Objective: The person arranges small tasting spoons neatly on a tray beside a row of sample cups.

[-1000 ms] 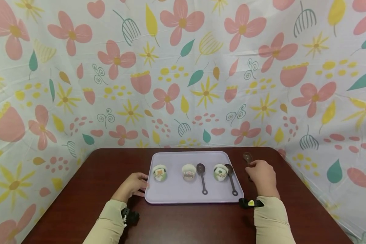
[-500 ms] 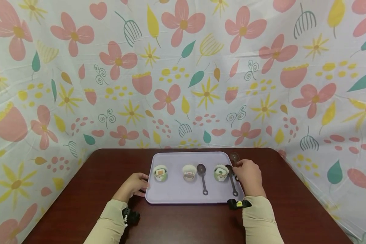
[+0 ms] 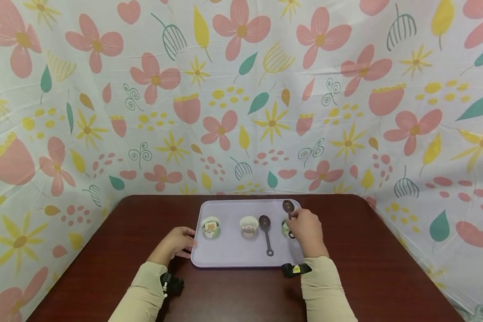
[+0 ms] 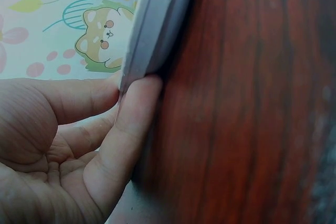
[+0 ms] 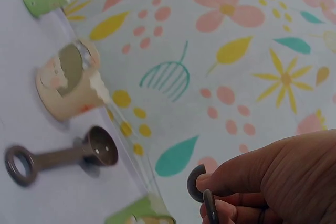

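Observation:
My left hand (image 3: 173, 246) pinches the left rim of a pale lilac tray (image 3: 229, 256) between thumb and finger, which the left wrist view shows close up. My right hand (image 3: 311, 233) holds a dark brown spoon (image 3: 288, 206) above the tray's right side, bowl pointing away. Just left of that hand stands a green paper cup (image 3: 285, 229), partly hidden. A second dark spoon (image 3: 264, 221) lies on the tray beside a pinkish-beige cup (image 3: 249, 227). Another green cup (image 3: 211, 229) with a small square inside stands near the left end. The spoon on the tray's right is hidden by my right hand.
The tray sits on a dark reddish-brown table (image 3: 241, 290), toward its far edge. A flower-patterned cloth (image 3: 241, 98) hangs behind and along both sides. Each wrist wears a black camera strap.
My right hand has carried its spoon leftward from the table at the tray's right, to over the tray near the right cup. My left hand has stayed at the rim.

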Demonstrator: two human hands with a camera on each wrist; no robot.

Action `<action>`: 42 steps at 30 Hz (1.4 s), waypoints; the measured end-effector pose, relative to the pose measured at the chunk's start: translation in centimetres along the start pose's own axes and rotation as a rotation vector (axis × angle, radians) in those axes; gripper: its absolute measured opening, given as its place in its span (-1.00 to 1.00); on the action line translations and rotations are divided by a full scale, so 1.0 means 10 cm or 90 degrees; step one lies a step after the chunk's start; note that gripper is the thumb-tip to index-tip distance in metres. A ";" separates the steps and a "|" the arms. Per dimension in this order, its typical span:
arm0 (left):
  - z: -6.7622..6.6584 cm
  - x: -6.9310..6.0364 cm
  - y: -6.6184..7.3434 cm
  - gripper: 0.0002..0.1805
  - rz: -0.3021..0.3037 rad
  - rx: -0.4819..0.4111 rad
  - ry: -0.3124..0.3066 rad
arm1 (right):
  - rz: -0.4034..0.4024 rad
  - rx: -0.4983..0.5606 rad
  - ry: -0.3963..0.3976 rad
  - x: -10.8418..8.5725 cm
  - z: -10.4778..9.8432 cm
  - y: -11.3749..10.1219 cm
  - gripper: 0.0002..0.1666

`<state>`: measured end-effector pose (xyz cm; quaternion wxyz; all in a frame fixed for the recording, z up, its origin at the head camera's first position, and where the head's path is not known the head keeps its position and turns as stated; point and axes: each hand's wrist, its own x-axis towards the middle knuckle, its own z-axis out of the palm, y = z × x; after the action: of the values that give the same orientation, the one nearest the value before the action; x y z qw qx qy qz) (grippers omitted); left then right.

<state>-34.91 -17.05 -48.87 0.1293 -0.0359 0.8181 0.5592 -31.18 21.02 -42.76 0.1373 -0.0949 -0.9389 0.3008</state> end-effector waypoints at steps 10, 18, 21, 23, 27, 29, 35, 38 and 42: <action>0.00 0.02 -0.01 -0.54 -0.002 -0.010 -0.002 | -0.044 0.007 0.017 -0.06 0.22 -0.25 -0.70; 0.01 0.01 -0.01 -0.54 -0.004 -0.005 0.000 | -0.043 0.036 0.005 -0.11 0.35 -0.42 -0.71; 0.01 0.01 -0.01 -0.55 -0.004 -0.002 0.003 | -0.048 0.047 0.011 -0.15 0.38 -0.49 -0.72; 0.01 0.00 -0.01 -0.55 -0.004 -0.001 0.004 | -0.049 0.057 0.008 -0.18 0.40 -0.55 -0.73; 0.00 0.01 -0.01 -0.54 0.003 -0.002 -0.001 | -0.068 0.073 0.007 -0.21 0.44 -0.64 -0.75; 0.00 0.02 -0.02 -0.54 0.003 -0.004 -0.001 | -0.077 0.074 0.005 -0.23 0.48 -0.69 -0.74; 0.00 0.04 -0.04 -0.55 0.001 -0.009 0.003 | -0.088 0.057 -0.012 -0.26 0.56 -0.80 -0.69; 0.00 0.04 -0.05 -0.54 0.003 -0.008 0.002 | -0.095 0.061 -0.014 -0.28 0.60 -0.86 -0.70; 0.00 0.04 -0.05 -0.54 0.000 -0.010 0.001 | -0.106 0.061 -0.011 -0.30 0.66 -0.92 -0.74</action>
<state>-35.18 -17.23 -49.40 0.1288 -0.0374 0.8137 0.5656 -31.30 9.33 -43.12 0.1580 -0.0075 -0.9293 0.3338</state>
